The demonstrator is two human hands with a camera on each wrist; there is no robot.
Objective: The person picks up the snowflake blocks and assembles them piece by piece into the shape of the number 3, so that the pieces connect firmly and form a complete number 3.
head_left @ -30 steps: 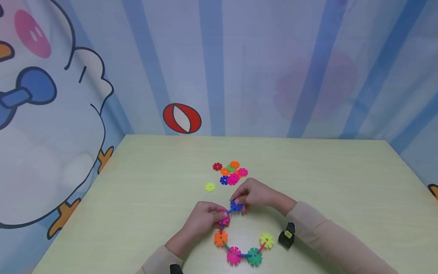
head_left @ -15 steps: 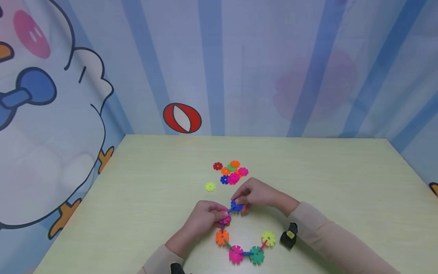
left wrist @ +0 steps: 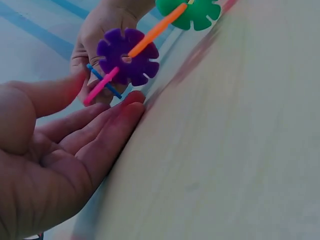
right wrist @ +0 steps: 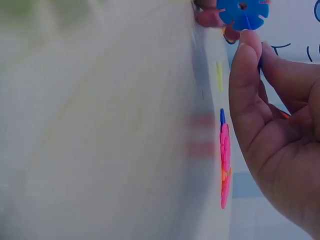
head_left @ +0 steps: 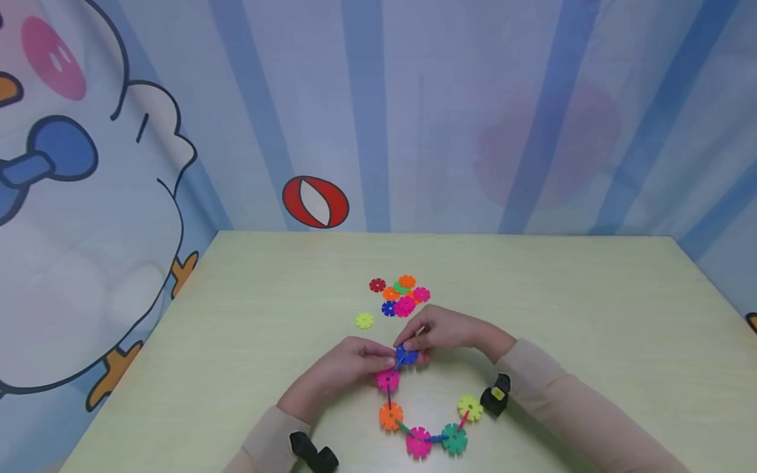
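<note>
Slotted plastic flower discs are joined in a curved chain lying on the table, flat discs alternating with upright ones. At its far end my right hand (head_left: 445,328) pinches a blue disc (head_left: 407,355) between thumb and fingers. A lighter upright blue disc (right wrist: 244,14) slots into it in the right wrist view. My left hand (head_left: 347,366) is beside the flat pink disc (head_left: 388,380), its thumb near the joint. In the left wrist view its thumb and fingers are spread apart around the edge-on pink disc and an upright purple disc (left wrist: 128,56) stands beyond.
The chain runs on through an orange disc (head_left: 391,416), another pink disc (head_left: 418,443) and a teal disc (head_left: 455,439) to a yellow disc (head_left: 470,408). Farther back lies a pile of loose discs (head_left: 405,306), with a single yellow disc (head_left: 365,320) nearer.
My left hand has come off the pink disc and shifted up toward the blue joint. The chain's near part has slid right. My right hand keeps its pinch on the blue disc.
</note>
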